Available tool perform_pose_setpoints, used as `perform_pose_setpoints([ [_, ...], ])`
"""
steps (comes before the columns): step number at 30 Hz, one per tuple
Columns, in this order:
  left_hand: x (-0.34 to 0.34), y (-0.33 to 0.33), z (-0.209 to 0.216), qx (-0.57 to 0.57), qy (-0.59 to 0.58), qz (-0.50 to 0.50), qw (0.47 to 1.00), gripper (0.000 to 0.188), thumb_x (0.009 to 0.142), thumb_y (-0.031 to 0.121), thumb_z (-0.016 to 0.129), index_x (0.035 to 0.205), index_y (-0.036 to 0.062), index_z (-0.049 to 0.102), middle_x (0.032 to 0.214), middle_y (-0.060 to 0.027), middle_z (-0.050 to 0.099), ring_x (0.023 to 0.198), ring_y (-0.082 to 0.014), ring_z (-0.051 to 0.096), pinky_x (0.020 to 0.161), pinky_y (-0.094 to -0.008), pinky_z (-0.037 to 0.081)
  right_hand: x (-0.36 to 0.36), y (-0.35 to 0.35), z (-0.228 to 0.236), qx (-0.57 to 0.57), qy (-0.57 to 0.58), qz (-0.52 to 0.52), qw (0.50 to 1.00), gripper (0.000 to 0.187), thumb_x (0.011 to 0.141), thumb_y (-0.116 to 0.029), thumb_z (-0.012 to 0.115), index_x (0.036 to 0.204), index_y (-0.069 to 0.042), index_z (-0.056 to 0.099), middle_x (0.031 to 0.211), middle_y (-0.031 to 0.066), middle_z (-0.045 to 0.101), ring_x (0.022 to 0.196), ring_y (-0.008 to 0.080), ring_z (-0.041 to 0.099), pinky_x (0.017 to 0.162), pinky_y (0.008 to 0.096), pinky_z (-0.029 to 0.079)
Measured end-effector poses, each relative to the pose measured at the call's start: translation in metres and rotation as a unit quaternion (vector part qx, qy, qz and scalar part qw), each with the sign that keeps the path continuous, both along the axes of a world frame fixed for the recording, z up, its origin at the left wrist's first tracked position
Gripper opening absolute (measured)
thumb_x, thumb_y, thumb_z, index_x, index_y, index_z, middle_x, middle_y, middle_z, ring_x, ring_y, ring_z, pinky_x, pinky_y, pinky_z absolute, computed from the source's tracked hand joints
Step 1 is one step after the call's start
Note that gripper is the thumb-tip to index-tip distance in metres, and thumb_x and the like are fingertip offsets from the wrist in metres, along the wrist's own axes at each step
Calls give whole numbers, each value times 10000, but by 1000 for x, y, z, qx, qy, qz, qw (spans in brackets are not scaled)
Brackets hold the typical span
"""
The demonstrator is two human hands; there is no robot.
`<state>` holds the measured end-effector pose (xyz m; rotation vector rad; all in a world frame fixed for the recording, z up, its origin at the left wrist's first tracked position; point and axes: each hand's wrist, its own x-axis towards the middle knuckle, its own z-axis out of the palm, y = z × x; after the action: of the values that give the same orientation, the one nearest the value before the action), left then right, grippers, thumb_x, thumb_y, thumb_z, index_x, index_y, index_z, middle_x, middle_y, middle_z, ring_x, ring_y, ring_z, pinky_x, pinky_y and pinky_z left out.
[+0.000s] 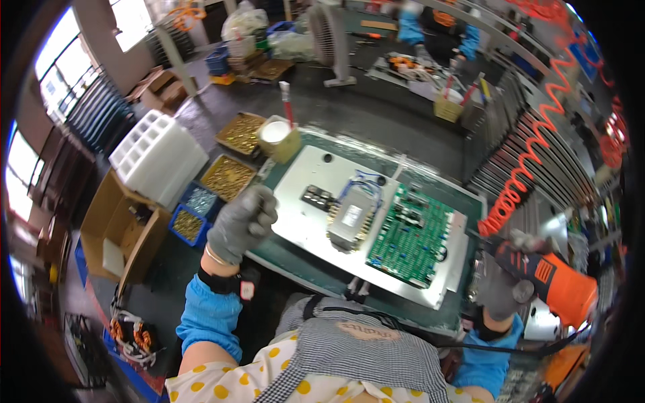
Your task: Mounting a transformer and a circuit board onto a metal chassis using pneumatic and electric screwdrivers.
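My left hand (243,225), in a grey glove, is closed with its fingers curled, just off the left edge of a white metal plate (295,232). Whatever it may hold is hidden. At the right, my right hand (498,290), also gloved in grey, is closed round an orange and black power tool (568,289); its fingers are partly covered. On the plate sit a green circuit board (411,235), a transformer (351,218) with blue wires, and a small black terminal block (318,197).
Left of the plate stand trays of small brass-coloured parts (228,176), blue bins (188,224), a white foam block (158,158) and a cardboard box (124,225). A tub (279,140) holds a brush. An orange coiled hose (514,188) hangs at right. Another person's blue sleeves (410,28) show behind.
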<state>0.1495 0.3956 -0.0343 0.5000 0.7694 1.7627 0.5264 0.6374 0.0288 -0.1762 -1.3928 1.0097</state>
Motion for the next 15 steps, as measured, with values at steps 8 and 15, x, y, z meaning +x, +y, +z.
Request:
perform_pose_setpoints([
  [8, 140, 95, 8, -81, 79, -258, 960, 527, 927, 521, 522, 1027, 5, 551, 746, -22, 493, 534, -57, 378, 484, -174, 339, -24, -39, 42, -54, 166, 207, 963, 902, 800, -436, 737, 1472, -102, 236, 923, 24, 554, 789, 171, 593, 762, 406, 510],
  [15, 143, 104, -6, -35, 114, -286, 951, 536, 942, 503, 510, 1068, -17, 537, 760, -4, 480, 565, -30, 406, 503, -175, 428, -28, -48, 37, -93, 150, 155, 972, 821, 855, -451, 651, 1449, -53, 248, 837, 18, 485, 706, 130, 530, 693, 348, 470],
])
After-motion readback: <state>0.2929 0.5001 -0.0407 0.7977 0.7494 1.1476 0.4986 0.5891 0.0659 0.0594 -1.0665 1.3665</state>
